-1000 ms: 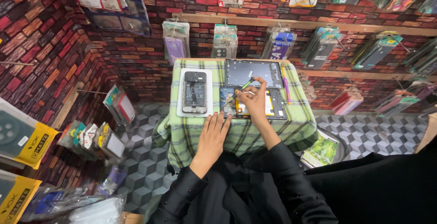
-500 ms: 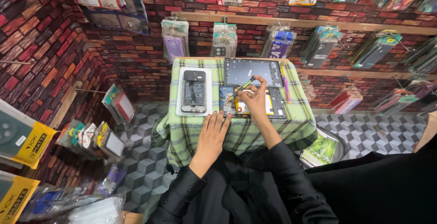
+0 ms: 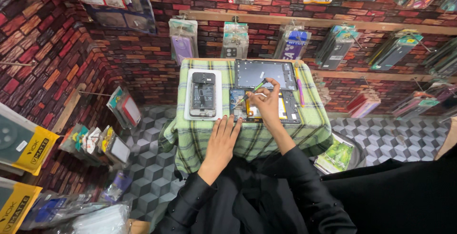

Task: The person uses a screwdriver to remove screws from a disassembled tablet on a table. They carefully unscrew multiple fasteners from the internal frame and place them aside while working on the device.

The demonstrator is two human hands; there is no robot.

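My right hand (image 3: 266, 104) grips a thin screwdriver (image 3: 251, 92) with a green and black handle, its tip down on the opened tablet body (image 3: 287, 109) on the small table. My left hand (image 3: 224, 136) lies flat on the green checked cloth (image 3: 200, 139), fingers spread, fingertips at the tablet's near left edge. Behind the tablet body lies its dark back panel (image 3: 259, 73). To the left, an opened phone (image 3: 203, 96) rests on a white pad (image 3: 187, 102).
A pink pen-like tool (image 3: 298, 85) lies at the right of the table. Packaged phone cases (image 3: 183, 41) hang on the brick-pattern wall behind and at the left (image 3: 124, 108). A green packet (image 3: 337, 154) lies on the patterned floor at the right.
My right hand has turned slightly with the screwdriver over the tablet. My left hand has stayed flat on the cloth.
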